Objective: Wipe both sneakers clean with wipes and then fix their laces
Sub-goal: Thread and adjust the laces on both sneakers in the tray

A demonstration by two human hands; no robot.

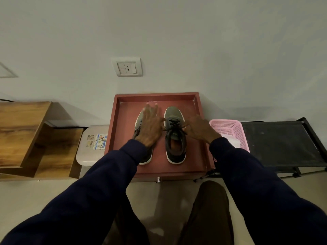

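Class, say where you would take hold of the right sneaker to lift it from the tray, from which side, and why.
Probably the heel collar of the right sneaker, pinched from above on the near side: the heel points toward the person, its opening faces up, and the right hand already holds the laces further forward.

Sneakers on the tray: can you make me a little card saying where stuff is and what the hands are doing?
left sneaker: on tray, under flat left hand
right sneaker: beside it, right hand pinches its laces
tray: red, holds both shoes
pink basket: right of tray
stool: left of tray
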